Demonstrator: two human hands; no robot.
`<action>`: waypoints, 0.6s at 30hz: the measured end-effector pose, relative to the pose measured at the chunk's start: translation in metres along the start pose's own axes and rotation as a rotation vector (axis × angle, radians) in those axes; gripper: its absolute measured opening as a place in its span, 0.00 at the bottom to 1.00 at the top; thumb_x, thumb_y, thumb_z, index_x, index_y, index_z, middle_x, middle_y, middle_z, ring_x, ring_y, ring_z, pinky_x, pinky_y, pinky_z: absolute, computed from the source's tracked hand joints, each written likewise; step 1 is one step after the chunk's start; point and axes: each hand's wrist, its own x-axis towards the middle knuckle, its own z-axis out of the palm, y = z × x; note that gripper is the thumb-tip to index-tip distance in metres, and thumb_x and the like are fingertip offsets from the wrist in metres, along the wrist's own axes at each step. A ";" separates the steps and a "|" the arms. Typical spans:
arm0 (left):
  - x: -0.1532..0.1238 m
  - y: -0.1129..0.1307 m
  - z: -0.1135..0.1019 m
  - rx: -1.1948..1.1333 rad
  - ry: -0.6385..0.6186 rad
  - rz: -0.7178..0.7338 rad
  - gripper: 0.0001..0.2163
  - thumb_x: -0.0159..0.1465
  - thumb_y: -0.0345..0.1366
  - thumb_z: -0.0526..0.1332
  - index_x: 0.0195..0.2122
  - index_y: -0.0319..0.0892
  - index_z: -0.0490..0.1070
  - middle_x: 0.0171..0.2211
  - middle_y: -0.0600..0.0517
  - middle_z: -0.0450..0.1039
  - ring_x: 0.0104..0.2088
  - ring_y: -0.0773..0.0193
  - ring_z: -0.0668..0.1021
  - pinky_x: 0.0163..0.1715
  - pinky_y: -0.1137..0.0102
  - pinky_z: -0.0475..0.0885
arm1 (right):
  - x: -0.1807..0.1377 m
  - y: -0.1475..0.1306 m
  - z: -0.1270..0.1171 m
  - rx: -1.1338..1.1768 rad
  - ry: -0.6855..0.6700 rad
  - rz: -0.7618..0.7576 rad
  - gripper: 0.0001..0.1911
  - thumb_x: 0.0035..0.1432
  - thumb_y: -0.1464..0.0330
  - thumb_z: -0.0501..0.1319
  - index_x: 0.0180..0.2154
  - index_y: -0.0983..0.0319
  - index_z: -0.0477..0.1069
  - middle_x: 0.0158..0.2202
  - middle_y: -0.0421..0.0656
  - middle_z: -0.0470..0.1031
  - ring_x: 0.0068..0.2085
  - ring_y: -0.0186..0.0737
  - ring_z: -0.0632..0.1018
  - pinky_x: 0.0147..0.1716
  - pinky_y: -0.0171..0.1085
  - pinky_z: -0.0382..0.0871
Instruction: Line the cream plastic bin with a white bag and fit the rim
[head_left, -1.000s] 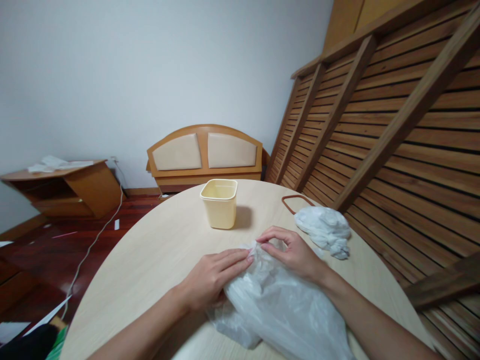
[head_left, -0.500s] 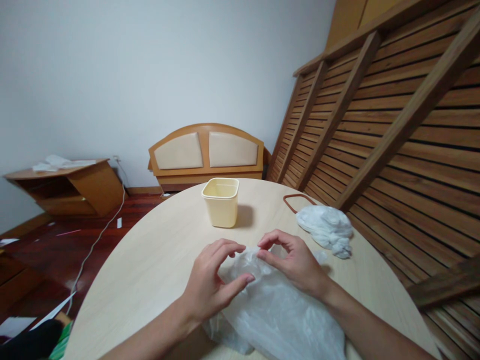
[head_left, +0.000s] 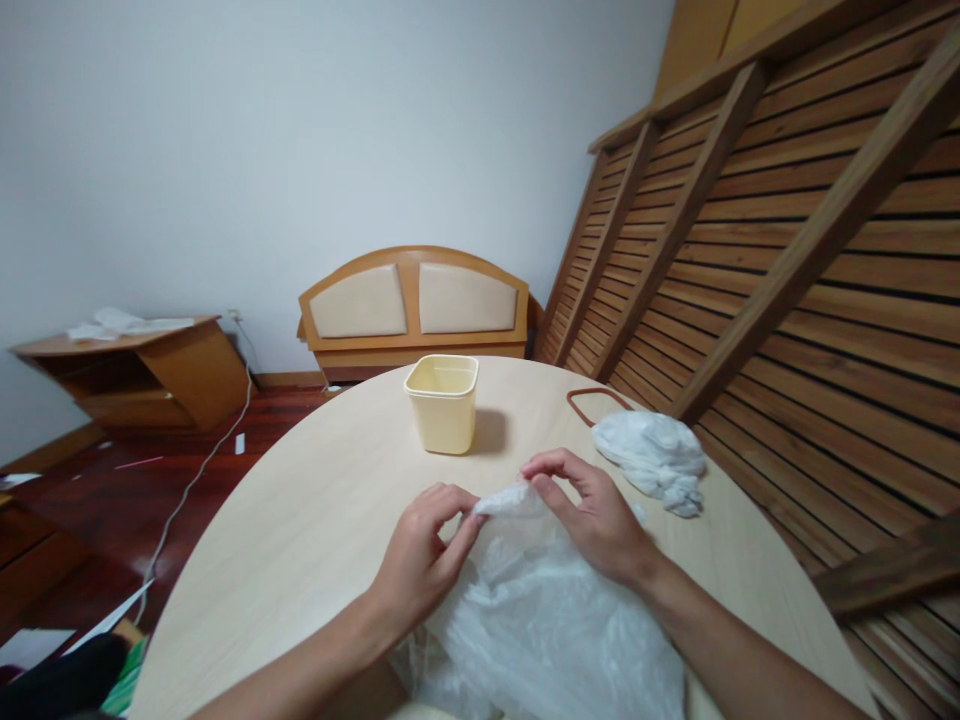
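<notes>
A clear plastic bag [head_left: 540, 620] lies crumpled on the round pale wooden table [head_left: 315, 500] in front of me. My left hand [head_left: 420, 560] pinches the bag's far edge between thumb and fingers. My right hand [head_left: 592, 510] pinches the same edge just to the right, so the rim is raised a little between both hands. A cream plastic tub [head_left: 442, 402] stands upright and empty behind my hands, apart from them.
A crumpled white bag [head_left: 654, 455] and a brown rubber band [head_left: 592, 400] lie at the table's right. A slatted wooden bed frame [head_left: 787, 250] leans along the right. A headboard [head_left: 411, 305], a low wooden shelf [head_left: 120, 370] and a white cable [head_left: 191, 480] are on the floor behind.
My left hand went from lying flat on the bag to a lifted curl, then pinched the bag's edge. Both hands now hold the rim slightly raised.
</notes>
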 end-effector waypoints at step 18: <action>-0.005 0.000 0.001 0.216 -0.080 0.083 0.03 0.67 0.34 0.59 0.37 0.43 0.72 0.34 0.49 0.78 0.36 0.57 0.78 0.38 0.63 0.70 | 0.001 -0.005 0.005 -0.211 0.026 -0.379 0.03 0.62 0.70 0.65 0.37 0.56 0.76 0.33 0.39 0.81 0.37 0.40 0.80 0.46 0.44 0.68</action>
